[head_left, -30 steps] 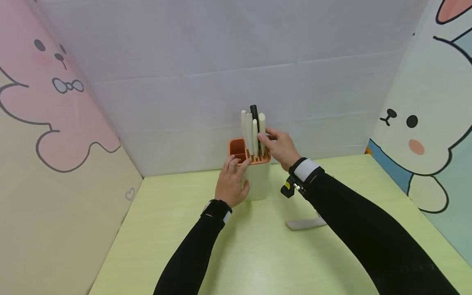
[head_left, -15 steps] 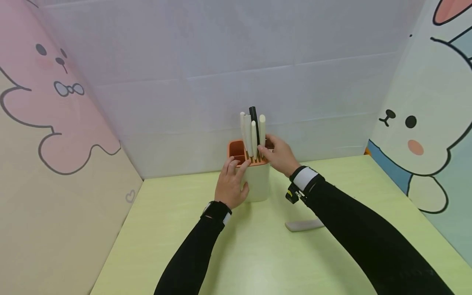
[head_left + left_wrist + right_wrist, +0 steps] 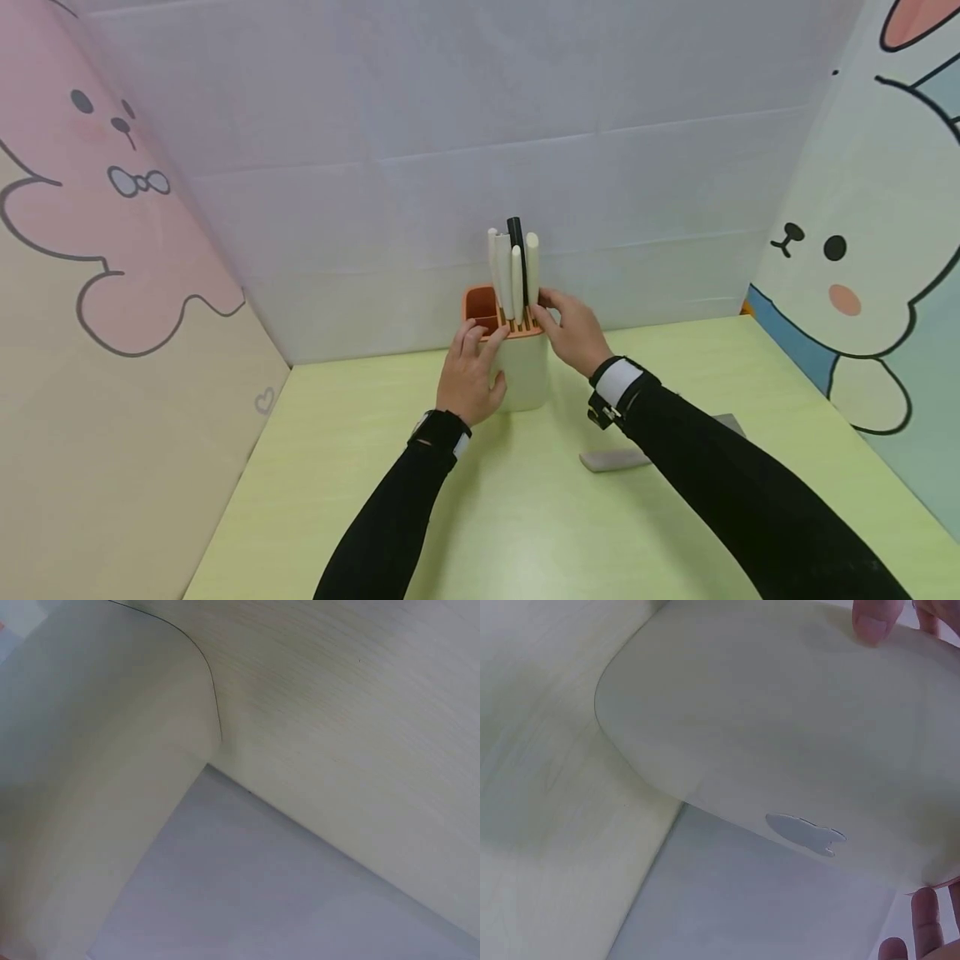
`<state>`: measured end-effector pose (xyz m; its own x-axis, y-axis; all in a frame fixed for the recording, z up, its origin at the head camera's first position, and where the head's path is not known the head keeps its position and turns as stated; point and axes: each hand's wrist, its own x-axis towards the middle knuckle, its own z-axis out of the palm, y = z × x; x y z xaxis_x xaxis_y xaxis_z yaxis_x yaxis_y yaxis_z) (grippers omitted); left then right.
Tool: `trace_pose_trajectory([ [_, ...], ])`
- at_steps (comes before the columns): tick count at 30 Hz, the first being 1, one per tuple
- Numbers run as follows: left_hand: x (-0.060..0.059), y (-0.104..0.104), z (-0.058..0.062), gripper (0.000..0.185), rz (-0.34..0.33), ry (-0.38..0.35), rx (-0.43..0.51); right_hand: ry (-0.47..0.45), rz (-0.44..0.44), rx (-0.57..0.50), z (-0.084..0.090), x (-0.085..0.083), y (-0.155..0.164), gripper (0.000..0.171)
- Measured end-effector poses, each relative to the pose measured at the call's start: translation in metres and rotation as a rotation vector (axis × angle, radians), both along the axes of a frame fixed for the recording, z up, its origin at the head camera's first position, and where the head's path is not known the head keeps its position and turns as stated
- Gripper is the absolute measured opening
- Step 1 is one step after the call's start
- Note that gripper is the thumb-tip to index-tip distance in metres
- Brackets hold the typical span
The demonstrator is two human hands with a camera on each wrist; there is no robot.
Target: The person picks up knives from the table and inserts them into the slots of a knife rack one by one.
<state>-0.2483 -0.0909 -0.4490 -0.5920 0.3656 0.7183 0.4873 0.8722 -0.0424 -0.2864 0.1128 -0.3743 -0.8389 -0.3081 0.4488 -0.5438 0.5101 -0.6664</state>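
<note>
A cream knife block with an orange slotted top stands against the back wall. Several white-handled knives and one long black handle stick up from its slots. My left hand grips its front left rim, fingers bent over the edge and thumb against the front. At the right rim, my right hand holds the block's corner, its thumb beside the foot of the rightmost white handle. In the right wrist view, right fingertips show beyond the block's edge, and the left thumb lies on its face.
On the pale yellow-green table, a cleaver with a grey handle lies partly under the right forearm, its blade showing beyond the sleeve. Walls with cartoon animals rise at both sides. The block's left compartment is open-topped.
My right hand has slid down from the rightmost white handle to the block's rim. The left hand stays in place. More of the cleaver's blade shows beside the right forearm.
</note>
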Motion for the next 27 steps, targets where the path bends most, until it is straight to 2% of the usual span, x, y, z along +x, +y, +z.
trace_pose_trajectory([
  [8, -0.001, 0.001, -0.001, 0.078, -0.016, 0.014, 0.007, 0.037, -0.056, -0.046, -0.011, 0.001, -0.003, 0.042],
  [14, 0.000, 0.000, 0.000, 0.075, -0.008, 0.013, 0.006, -0.058, -0.107, -0.104, -0.012, 0.001, -0.004, 0.045],
  [18, 0.000, 0.000, 0.001, 0.075, -0.007, 0.010, 0.007, -0.103, -0.101, -0.102, -0.010, 0.001, -0.003, 0.046],
  [27, 0.000, 0.001, 0.000, 0.075, -0.006, -0.002, 0.022, -0.134, -0.028, -0.055, -0.010, 0.006, 0.008, 0.049],
])
